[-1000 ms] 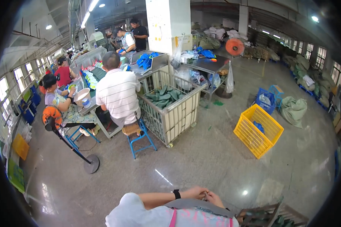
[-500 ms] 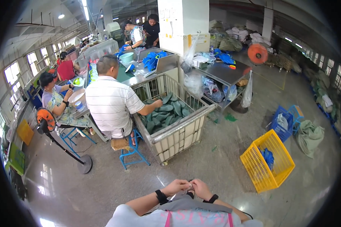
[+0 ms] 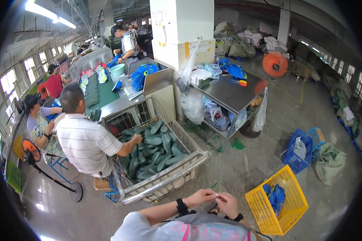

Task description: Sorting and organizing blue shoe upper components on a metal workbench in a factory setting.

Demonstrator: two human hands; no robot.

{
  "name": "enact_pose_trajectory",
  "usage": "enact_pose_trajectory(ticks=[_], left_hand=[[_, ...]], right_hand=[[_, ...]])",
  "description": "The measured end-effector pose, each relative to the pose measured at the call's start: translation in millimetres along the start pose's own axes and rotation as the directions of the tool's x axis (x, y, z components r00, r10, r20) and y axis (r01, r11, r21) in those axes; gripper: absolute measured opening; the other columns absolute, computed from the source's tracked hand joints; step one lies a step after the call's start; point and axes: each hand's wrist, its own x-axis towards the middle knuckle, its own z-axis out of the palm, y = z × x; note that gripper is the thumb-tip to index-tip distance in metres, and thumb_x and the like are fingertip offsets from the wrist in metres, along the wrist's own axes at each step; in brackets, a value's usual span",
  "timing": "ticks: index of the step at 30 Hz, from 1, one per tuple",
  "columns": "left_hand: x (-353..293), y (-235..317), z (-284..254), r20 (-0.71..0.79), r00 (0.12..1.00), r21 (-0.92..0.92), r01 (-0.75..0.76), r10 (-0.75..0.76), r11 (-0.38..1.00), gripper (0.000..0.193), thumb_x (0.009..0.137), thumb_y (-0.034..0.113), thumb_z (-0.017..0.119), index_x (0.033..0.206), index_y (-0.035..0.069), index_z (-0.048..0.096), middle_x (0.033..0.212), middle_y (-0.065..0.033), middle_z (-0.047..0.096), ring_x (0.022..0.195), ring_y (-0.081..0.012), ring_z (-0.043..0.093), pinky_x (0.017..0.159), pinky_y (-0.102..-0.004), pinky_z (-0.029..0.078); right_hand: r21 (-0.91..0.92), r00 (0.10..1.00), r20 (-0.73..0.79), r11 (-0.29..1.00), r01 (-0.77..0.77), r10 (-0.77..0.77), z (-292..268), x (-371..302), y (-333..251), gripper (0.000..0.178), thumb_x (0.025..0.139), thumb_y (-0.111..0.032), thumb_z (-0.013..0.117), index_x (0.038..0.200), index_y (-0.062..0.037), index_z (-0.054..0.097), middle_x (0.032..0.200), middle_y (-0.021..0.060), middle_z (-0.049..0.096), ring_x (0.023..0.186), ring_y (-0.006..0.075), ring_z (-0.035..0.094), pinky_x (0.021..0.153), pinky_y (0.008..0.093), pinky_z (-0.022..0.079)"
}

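My left hand (image 3: 201, 197) and my right hand (image 3: 228, 205) are held together in front of my body, fingers pinched against each other. Something small and whitish shows between the fingertips, too small to name. Both wrists carry dark bands. Ahead of my hands stands a metal-framed cart (image 3: 159, 188) heaped with dark green foot-shaped shoe forms (image 3: 147, 150). Beside it on the left, a seated person in a striped shirt (image 3: 86, 140) reaches one hand into the heap. To the right of my hands is a yellow plastic crate (image 3: 297, 205) with blue pieces (image 3: 274, 197) inside.
A metal table (image 3: 225, 94) with bags and blue items stands by a white pillar (image 3: 181, 28). Beyond the yellow crate are a blue crate (image 3: 297, 156) and a green sack (image 3: 330, 162). An orange fan (image 3: 274, 64) stands behind; another standing fan (image 3: 48, 172) is at left.
My view has moved closer to the cart, which now sits larger and lower. The yellow crate is nearer too. My hands stay together, and the seated person's arm remains over the heap.
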Motion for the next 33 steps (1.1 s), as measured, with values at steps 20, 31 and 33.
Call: enact_pose_trajectory(ticks=[20, 31, 33], left_hand=[[441, 119, -20, -0.024, 0.998, 0.450, 0.067, -0.063, 0.891, 0.014, 0.077, 0.012, 0.065, 0.079, 0.004, 0.055, 0.062, -0.0023, 0.056, 0.058, -0.0062, 0.051, 0.053, -0.0243, 0.041], [698, 148, -78, 0.241, 0.971, 0.308, -0.078, 0.002, 0.948, 0.016, 0.085, 0.007, 0.054, 0.101, 0.005, 0.051, 0.080, 0.0003, 0.055, 0.072, -0.0075, 0.050, 0.066, -0.0241, 0.042], [753, 173, -78, 0.294, 0.950, 0.232, 0.038, -0.108, 0.972, 0.017, 0.085, 0.009, 0.054, 0.102, 0.004, 0.050, 0.083, -0.0004, 0.056, 0.074, -0.0080, 0.051, 0.067, -0.0243, 0.043]], right_hand=[[0.686, 0.836, 0.127, 0.562, -0.463, 0.534, -188, 330, 317, 0.005, 0.083, -0.002, 0.051, 0.079, -0.0022, 0.055, 0.078, 0.0049, 0.058, 0.067, 0.0108, 0.052, 0.061, 0.0238, 0.043], [0.184, 0.866, 0.105, 0.847, -0.499, 0.488, -249, 565, 497, 0.015, 0.086, -0.014, 0.048, 0.081, -0.0009, 0.055, 0.060, 0.0066, 0.058, 0.051, 0.0155, 0.057, 0.050, 0.0294, 0.045], [0.020, 0.839, -0.111, 0.845, -0.535, 0.533, -301, 609, 547, 0.017, 0.086, -0.014, 0.047, 0.080, -0.0007, 0.055, 0.061, 0.0096, 0.059, 0.050, 0.0184, 0.059, 0.048, 0.0329, 0.047]])
